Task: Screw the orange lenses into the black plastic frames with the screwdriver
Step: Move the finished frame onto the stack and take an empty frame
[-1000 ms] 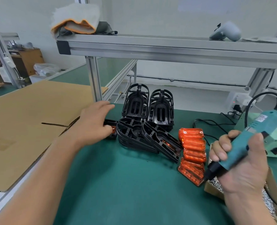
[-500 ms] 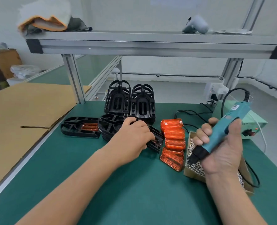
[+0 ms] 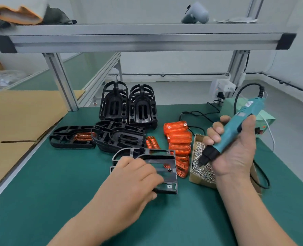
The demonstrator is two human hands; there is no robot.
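My left hand (image 3: pixel 134 176) grips a black plastic frame (image 3: pixel 164 167) lying on the green mat in front of the pile. My right hand (image 3: pixel 234 150) holds the teal electric screwdriver (image 3: pixel 235 128), tip down over a cardboard box of screws (image 3: pixel 200 167). A row of orange lenses (image 3: pixel 179 139) lies between the frame and the box. One more orange lens (image 3: pixel 152 142) lies beside a stack of black frames (image 3: pixel 118 137). A frame with an orange lens in it (image 3: pixel 72 137) lies at the left. Two stacks of frames (image 3: pixel 127 105) stand upright behind.
An aluminium shelf (image 3: pixel 143 39) spans overhead on posts, with cloths and a grey controller on it. Flat cardboard (image 3: pixel 17 121) covers the bench at the left. The screwdriver's power unit (image 3: pixel 264 125) and black cables sit at the back right.
My left hand pulled a black frame off the stack toward me onto the mat. My right hand with the screwdriver stayed above the screw box. The view shifted right.
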